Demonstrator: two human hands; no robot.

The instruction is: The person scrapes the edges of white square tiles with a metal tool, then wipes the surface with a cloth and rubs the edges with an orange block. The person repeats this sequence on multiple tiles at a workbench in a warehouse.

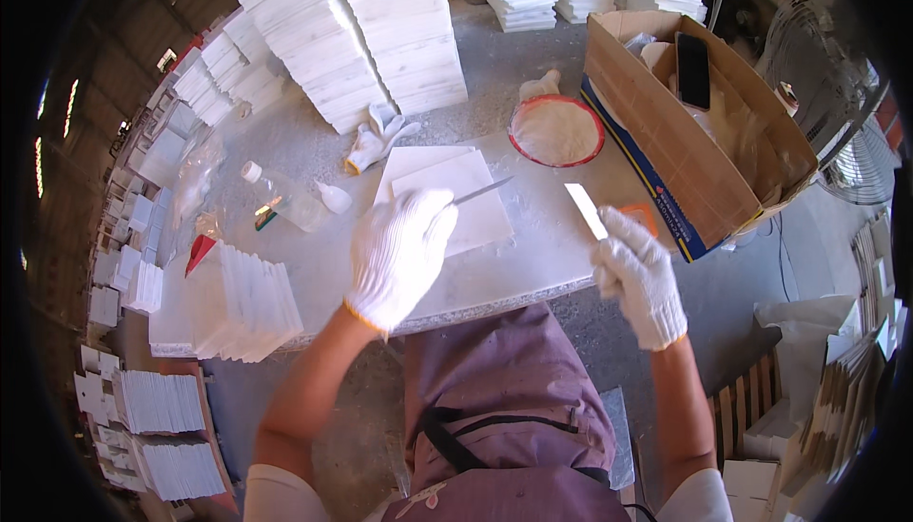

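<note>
Right hand point(637, 280) by table edge point(533, 297), open tabletop point(547, 227) alongside

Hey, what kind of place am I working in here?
Probably a stone or tile workshop: tall stacks of white, grey-veined tiles stand on the worktable, a row of tiles sits at its near left corner, and there's a wire-caged fan.

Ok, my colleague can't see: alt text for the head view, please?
A white-gloved left hand holds a thin grey blade over flat white tiles; the white-gloved right hand holds a narrow pale strip. Tall white tile stacks stand beyond.
</note>
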